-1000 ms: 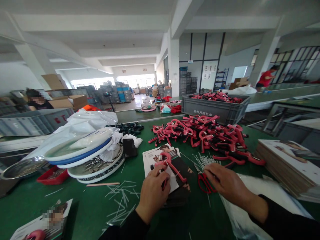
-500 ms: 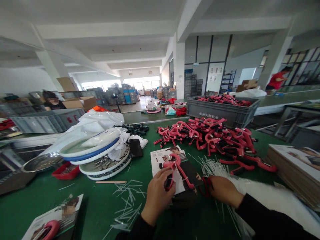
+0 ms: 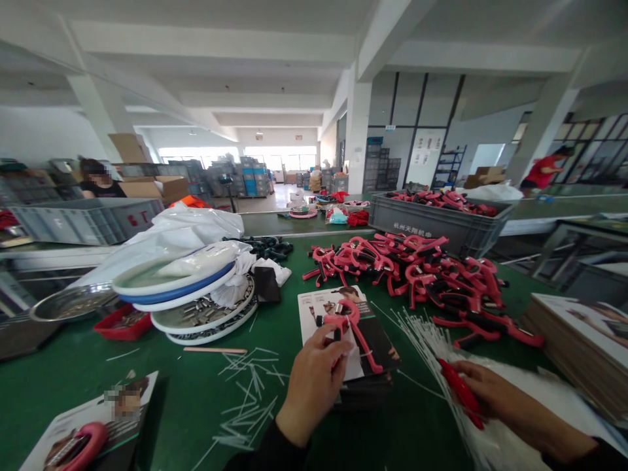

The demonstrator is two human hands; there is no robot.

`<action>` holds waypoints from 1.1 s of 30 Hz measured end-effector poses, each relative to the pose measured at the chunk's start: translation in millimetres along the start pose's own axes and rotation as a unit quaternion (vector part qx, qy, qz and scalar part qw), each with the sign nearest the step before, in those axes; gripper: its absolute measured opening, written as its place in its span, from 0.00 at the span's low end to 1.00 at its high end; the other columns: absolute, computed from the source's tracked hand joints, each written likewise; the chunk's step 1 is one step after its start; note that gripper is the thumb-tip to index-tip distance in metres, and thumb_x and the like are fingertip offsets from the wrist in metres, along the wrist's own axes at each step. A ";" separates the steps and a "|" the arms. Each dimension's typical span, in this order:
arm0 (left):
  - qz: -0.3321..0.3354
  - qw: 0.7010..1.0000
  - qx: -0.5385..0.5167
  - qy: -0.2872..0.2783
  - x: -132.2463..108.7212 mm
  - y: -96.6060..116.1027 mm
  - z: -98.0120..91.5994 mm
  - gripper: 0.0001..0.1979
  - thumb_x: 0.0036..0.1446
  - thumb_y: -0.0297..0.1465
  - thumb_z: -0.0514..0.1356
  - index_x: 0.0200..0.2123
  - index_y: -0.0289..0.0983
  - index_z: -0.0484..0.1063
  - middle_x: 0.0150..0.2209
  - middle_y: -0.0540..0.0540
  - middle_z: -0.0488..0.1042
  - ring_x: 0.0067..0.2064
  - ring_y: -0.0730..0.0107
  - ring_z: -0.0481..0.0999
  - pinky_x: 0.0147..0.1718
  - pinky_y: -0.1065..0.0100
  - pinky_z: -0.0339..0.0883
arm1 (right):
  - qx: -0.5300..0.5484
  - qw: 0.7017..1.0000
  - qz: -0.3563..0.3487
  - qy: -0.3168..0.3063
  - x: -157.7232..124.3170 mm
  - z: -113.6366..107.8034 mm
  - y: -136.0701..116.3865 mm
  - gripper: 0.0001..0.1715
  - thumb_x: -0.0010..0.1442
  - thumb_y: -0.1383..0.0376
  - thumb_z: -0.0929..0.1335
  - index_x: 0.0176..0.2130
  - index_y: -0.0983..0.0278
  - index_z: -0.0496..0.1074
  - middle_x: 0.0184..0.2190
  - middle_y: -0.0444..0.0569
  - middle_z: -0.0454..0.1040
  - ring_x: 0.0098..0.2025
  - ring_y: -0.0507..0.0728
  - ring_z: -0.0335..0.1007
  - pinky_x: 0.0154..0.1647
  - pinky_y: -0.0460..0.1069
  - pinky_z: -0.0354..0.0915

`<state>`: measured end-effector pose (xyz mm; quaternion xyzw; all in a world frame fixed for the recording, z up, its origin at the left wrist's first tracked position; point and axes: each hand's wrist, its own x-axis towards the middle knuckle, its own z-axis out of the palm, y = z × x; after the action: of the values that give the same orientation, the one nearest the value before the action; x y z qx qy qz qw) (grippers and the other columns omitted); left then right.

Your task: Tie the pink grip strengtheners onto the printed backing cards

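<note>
R hand (image 3: 505,399) now shifted right, clenched on red-handled scissors (image 3: 461,392); L hand (image 3: 311,386) firmly grips pink clamp (image 3: 341,324) over leaflet (image 3: 310,307).

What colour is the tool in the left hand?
The tool is pinkish red and black, in the head view.

**Chinese lettering on a gray plastic crate (image 3: 412,229)**
Its front reads "杭州天翔机电"; red marks on the left crate (image 3: 83,222) and the printed card's (image 3: 314,311) small print stay unreadable.
</note>
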<state>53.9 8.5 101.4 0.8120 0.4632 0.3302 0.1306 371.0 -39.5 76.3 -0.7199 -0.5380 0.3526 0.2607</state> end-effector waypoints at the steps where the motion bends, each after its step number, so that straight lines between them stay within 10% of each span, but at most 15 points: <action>1: 0.005 1.000 0.016 -0.015 1.0 3.0 -1.6 0.12 0.54 0.26 0.55 0.38 0.44 0.75 0.52 0.44 0.67 0.48 0.63 0.72 0.47 0.62 0.66 | 0.039 0.999 0.015 -0.010 -4.2 1.2 -0.7 0.21 0.52 0.57 0.59 0.42 0.62 0.70 0.29 0.51 0.77 0.30 0.59 0.74 0.26 0.49 0.67; 8: -0.013 0.990 0.124 -0.065 7.8 15.6 -4.1 0.09 0.55 0.24 0.54 0.34 0.41 0.73 0.53 0.43 0.66 0.46 0.60 0.71 0.43 0.62 0.67 | 0.278 0.958 0.014 -0.063 -10.6 10.5 -17.7 0.29 0.51 0.57 0.63 0.51 0.65 0.59 0.36 0.53 0.74 0.40 0.61 0.72 0.41 0.54 0.68; 14: 0.014 0.986 0.124 -0.112 15.3 14.4 -10.5 0.11 0.56 0.22 0.50 0.35 0.39 0.71 0.53 0.43 0.65 0.46 0.63 0.71 0.45 0.64 0.65 | 0.040 0.991 -0.126 -0.035 -14.2 6.5 -63.1 0.32 0.49 0.52 0.68 0.50 0.62 0.61 0.32 0.47 0.71 0.33 0.57 0.70 0.34 0.50 0.66; 20: -0.024 0.993 0.090 -0.069 5.8 14.9 -2.8 0.07 0.56 0.30 0.54 0.36 0.40 0.72 0.55 0.45 0.64 0.49 0.61 0.69 0.47 0.62 0.63 | -0.313 0.907 -0.276 -0.057 -12.8 11.9 -130.5 0.19 0.47 0.51 0.70 0.34 0.61 0.71 0.28 0.47 0.73 0.31 0.58 0.69 0.31 0.49 0.59; 33: -0.122 0.978 0.151 0.071 18.9 33.7 21.9 0.07 0.48 0.31 0.58 0.31 0.37 0.74 0.49 0.39 0.69 0.47 0.52 0.66 0.42 0.59 0.64 | -0.384 0.888 -0.161 -0.195 24.7 15.3 -191.5 0.25 0.42 0.46 0.68 0.26 0.65 0.70 0.19 0.46 0.70 0.19 0.53 0.67 0.19 0.45 0.59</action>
<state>97.4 8.3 110.3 0.7342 0.6111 0.2954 0.0127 250.1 38.8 205.8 -0.5838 -0.7800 0.2052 -0.0929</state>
